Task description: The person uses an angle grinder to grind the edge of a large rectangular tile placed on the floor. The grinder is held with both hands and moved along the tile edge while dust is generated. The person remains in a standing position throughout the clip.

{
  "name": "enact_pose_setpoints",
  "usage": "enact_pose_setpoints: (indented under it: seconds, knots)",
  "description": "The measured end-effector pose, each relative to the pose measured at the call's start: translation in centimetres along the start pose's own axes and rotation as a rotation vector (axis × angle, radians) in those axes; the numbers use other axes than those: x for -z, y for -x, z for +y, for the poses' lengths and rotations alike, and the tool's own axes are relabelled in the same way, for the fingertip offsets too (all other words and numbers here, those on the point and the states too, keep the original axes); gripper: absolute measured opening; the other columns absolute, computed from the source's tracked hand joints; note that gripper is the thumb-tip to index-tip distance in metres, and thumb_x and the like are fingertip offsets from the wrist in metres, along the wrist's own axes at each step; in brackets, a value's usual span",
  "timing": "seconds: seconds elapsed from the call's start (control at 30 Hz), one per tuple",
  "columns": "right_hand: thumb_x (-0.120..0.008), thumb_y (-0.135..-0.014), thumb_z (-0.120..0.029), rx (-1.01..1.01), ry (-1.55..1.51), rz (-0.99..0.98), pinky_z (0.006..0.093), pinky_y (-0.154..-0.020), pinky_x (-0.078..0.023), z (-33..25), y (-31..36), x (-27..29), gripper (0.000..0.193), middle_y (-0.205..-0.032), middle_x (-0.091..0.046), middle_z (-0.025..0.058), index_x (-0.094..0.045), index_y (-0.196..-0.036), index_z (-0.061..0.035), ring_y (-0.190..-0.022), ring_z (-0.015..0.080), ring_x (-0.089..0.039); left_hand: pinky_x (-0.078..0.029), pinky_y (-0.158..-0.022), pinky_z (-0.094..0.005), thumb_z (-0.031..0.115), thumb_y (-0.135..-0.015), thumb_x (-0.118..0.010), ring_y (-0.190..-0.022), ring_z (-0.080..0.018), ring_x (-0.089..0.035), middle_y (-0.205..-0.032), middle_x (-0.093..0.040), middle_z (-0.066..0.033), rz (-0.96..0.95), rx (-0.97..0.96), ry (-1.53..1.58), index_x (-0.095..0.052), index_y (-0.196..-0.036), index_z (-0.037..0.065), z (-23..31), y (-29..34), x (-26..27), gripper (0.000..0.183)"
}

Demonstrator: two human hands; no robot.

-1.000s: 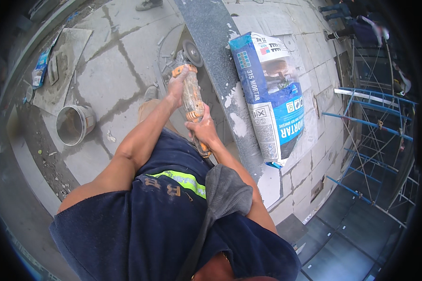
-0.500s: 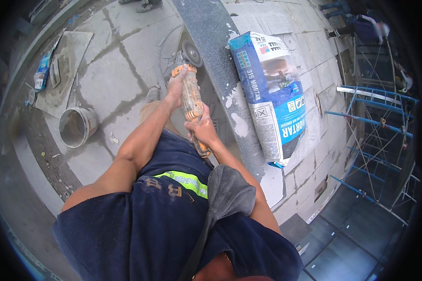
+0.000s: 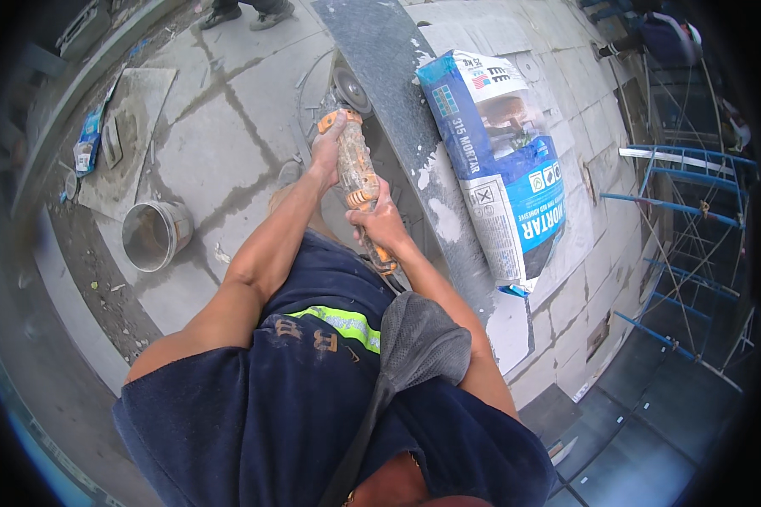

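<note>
Both of my hands grip a dusty orange angle grinder. My left hand wraps round its front end, just behind the head. Farther back, my right hand is closed round the rear handle, near the cord. The grinder's round disc is at the left edge of a long dark grey stone slab; whether it touches the stone I cannot tell. On the slab's right side lies a blue and white mortar bag.
A white bucket stands on the paving at the left. Beyond it, a trowel lies on a dusty board beside a small blue bag. Blue scaffolding rises at the right. Another person's shoes are at the top.
The whole view has shifted slightly, so most things appear a little farther right. Both hands keep their hold on the grinder, and its disc stays by the slab's edge.
</note>
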State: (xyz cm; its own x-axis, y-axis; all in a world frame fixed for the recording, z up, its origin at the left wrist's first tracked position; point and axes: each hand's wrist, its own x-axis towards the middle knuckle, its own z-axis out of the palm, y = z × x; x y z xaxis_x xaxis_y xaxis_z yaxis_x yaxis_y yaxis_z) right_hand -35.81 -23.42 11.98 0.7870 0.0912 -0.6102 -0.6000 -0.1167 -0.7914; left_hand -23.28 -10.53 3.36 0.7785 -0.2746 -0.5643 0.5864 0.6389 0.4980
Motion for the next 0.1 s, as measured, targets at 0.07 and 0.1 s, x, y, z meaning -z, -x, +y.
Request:
enact_pose_setpoints:
  seconds: [0.07, 0.1]
  knots:
    - [-0.073, -0.086, -0.002, 0.014, 0.015, 0.007, 0.0325, -0.046, -0.053, 0.4, 0.2, 0.15, 0.089, -0.099, -0.066, 0.0126, -0.019, -0.156, -0.0124, -0.054, 0.0163, -0.063, -0.062, -0.061, -0.0436, 0.062, -0.099, -0.061, -0.071, -0.029, -0.072, -0.088, -0.067, -0.0118, 0.018, -0.018, -0.031, -0.063, -0.116, 0.004, -0.33, 0.05, 0.0, 0.061]
    - [-0.073, -0.087, -0.002, 0.021, 0.023, 0.01, 0.0321, -0.045, -0.053, 0.71, 0.25, 0.22, 0.088, -0.096, -0.065, 0.0117, -0.02, -0.156, -0.0138, -0.054, 0.016, -0.063, -0.063, -0.061, -0.0437, 0.063, -0.099, -0.061, -0.072, -0.03, -0.072, -0.088, -0.067, -0.0121, 0.024, -0.035, -0.046, -0.063, -0.116, 0.004, -0.64, -0.06, 0.19, 0.061]
